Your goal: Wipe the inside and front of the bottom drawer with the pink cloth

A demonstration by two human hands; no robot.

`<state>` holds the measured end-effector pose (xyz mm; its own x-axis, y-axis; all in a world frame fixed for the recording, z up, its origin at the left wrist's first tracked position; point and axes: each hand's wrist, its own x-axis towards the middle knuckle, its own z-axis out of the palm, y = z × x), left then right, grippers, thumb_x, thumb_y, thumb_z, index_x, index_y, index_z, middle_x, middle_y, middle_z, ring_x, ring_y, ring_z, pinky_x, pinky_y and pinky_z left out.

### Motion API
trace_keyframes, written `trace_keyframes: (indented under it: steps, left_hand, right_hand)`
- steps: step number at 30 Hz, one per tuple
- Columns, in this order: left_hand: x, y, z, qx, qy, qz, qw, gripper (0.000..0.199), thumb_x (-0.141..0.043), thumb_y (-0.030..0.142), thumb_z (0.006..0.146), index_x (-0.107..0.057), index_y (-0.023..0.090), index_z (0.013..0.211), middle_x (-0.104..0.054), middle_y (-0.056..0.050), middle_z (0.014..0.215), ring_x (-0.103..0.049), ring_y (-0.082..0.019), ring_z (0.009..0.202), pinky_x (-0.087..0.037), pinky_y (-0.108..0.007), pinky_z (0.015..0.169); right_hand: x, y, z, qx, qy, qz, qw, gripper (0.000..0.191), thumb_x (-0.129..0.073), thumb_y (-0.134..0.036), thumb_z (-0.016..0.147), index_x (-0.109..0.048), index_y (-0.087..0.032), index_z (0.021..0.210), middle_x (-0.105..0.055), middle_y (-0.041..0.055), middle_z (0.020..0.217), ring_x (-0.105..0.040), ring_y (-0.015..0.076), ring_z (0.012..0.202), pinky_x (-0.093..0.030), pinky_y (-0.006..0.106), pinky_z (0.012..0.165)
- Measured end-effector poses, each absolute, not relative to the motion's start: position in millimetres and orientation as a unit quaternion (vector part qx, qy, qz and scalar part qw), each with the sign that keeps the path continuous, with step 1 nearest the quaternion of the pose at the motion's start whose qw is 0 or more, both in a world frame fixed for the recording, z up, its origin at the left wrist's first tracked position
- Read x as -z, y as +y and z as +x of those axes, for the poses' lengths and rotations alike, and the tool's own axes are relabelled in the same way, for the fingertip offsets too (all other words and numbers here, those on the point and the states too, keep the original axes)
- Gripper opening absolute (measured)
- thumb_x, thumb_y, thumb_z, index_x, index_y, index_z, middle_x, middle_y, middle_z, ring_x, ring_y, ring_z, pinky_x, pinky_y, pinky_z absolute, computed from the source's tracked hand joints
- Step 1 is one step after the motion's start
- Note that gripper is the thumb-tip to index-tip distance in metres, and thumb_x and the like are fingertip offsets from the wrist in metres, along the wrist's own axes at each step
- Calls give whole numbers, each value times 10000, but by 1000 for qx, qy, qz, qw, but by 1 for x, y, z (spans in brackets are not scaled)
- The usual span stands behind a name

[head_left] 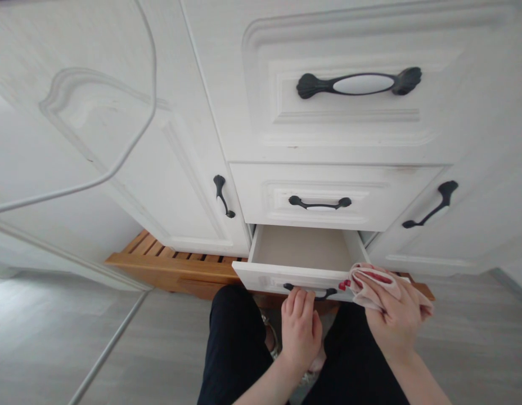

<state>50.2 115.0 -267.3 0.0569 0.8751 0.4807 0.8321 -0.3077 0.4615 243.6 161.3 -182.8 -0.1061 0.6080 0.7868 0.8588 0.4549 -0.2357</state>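
The lowest drawer (301,247) of a white cabinet is pulled out, and its visible inside holds nothing. My left hand (301,326) has its fingers wrapped over the drawer's black handle (326,294). A folded pink cloth (377,287) with red patches is gripped in my right hand (396,323), beside the right end of the drawer front. The cloth touches or nearly touches that corner; the exact contact is hidden.
Above are a closed middle drawer (320,194) and a large top drawer (358,112), with cabinet doors on both sides. A slatted wooden bench (160,267) stands below. A white cable (130,149) hangs at left. My legs straddle the drawer's front.
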Motion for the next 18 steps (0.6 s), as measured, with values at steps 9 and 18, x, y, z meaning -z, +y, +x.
trace_keyframes:
  steps: [9,18]
  left_hand:
    - [267,110,51,-361,585,726,33,444,-514,79,873,-573,175,1303,-688,-109,1233,-586,-296,1227,-552,-500,1004]
    - [265,103,50,-368,581,725,31,452,-523,71,860,-588,173,1296,-695,-102,1220,-590,-286,1214,-554,-475,999]
  right_hand:
    - [162,160,252,134,-761,-526,355,305,-522,-127,902,-780,-191,1052,-730,96,1022,-624,274,939,-477,431,857]
    - [161,152,249,128,-764,-534,338,280,-530,-180,944,-782,-209,1062,-726,89,1000,-635,263,959,-486,425,888]
